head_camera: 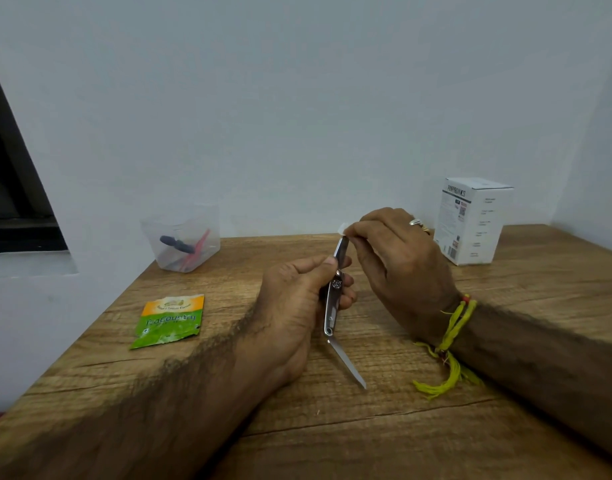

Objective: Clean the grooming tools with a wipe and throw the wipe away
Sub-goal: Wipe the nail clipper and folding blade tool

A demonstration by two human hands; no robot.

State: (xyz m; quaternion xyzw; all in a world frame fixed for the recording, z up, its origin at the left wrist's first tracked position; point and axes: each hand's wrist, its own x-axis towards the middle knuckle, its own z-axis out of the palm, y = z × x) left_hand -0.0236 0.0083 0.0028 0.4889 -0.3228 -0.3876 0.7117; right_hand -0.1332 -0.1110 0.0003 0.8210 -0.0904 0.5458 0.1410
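Observation:
My left hand (297, 299) grips a silver nail clipper (334, 299) upright above the wooden table (436, 427). The clipper's thin file blade is swung out and points down to the right toward the tabletop. My right hand (398, 258) pinches a small white wipe (342, 228) against the clipper's top end. Most of the wipe is hidden under my fingers. A clear plastic cup (181, 237) at the back left holds a dark tool and a pink tool.
A green and orange sachet (169, 320) lies flat on the table's left side. At the back right, near the wall, stands a white carton (471, 220). A yellow thread band circles my right wrist. A dark window frame is at far left.

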